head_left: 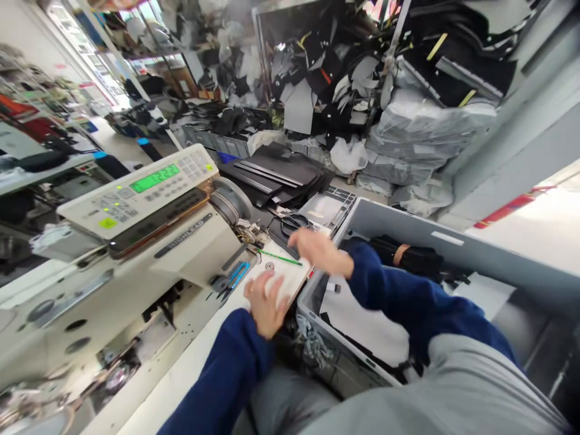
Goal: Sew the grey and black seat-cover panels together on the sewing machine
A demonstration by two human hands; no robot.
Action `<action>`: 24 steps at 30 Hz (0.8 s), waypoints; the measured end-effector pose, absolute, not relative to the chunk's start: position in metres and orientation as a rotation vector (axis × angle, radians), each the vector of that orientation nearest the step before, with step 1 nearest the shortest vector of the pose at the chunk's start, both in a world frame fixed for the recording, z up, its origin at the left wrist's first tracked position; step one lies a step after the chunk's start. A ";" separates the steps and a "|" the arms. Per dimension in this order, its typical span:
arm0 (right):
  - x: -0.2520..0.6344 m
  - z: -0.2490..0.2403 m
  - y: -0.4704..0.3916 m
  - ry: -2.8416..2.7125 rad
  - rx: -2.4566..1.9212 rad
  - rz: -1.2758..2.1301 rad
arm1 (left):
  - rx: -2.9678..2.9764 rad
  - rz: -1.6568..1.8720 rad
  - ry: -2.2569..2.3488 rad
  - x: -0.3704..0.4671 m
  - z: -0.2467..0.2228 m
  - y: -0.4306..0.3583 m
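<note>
My left hand [267, 302] hovers over or rests on the white tabletop [290, 279], fingers spread and slightly blurred, with nothing seen in them. Just beyond its fingertips lies a small round metal bobbin [270, 266]. My right hand [319, 251] reaches in from the right above the table's end, fingers stretched leftward and smeared, no held object visible. Near it are a green pencil-like stick [281, 257] and black-handled scissors [294, 223]. Blue thread snips [238, 273] lie left of my left hand, beside the sewing machine [194, 241].
A control panel [140, 187] with a green display sits on the machine. Black flat pieces [285, 169] are stacked behind the table. At right, a grey crate [385, 211] holds a grey-white panel [362, 320] and a black bundle [408, 254]. Plastic-wrapped stacks [421, 133] stand behind.
</note>
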State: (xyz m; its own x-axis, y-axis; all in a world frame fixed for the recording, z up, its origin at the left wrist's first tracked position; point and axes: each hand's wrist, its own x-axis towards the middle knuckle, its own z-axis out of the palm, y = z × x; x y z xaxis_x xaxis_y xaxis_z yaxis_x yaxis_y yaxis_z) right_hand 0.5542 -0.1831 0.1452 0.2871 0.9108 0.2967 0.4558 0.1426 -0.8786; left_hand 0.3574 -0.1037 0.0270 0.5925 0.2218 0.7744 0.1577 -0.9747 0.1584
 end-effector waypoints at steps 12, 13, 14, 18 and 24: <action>0.442 0.094 -0.195 -0.685 -1.139 1.298 | 2.798 1.060 0.207 0.320 0.076 -0.144; 0.447 0.089 -0.186 -0.757 -1.176 1.272 | 2.757 1.042 0.237 0.316 0.076 -0.141; 0.453 0.083 -0.177 -0.864 -1.251 1.200 | 2.716 1.027 0.251 0.311 0.076 -0.137; 0.489 0.060 -0.143 -1.475 -1.826 0.538 | 2.610 0.859 0.206 0.288 0.064 -0.119; 0.505 0.032 -0.127 -2.121 -2.014 0.203 | 2.288 0.467 0.703 0.236 0.017 -0.097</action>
